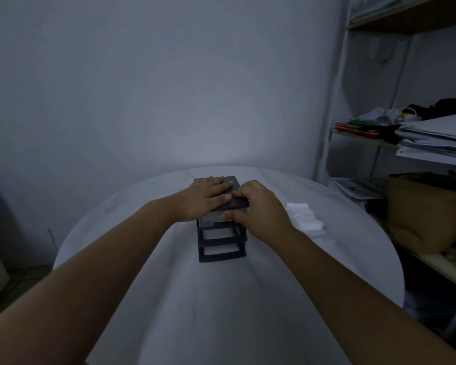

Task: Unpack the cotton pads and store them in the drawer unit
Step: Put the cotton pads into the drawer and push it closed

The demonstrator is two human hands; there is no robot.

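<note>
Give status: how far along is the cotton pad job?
Done: nothing stored yet. The cotton pads lie in a white pile on the table, right of the drawer unit; whether they are still wrapped cannot be told. In hand: the left hand presses flat on the unit's top, and the right hand pinches the top drawer, which looks slightly out. Left: open it, move the pads in, close.

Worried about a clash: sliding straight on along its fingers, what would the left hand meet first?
Probably the right hand, its fingers just ahead of the left hand atop the drawer unit.
</note>
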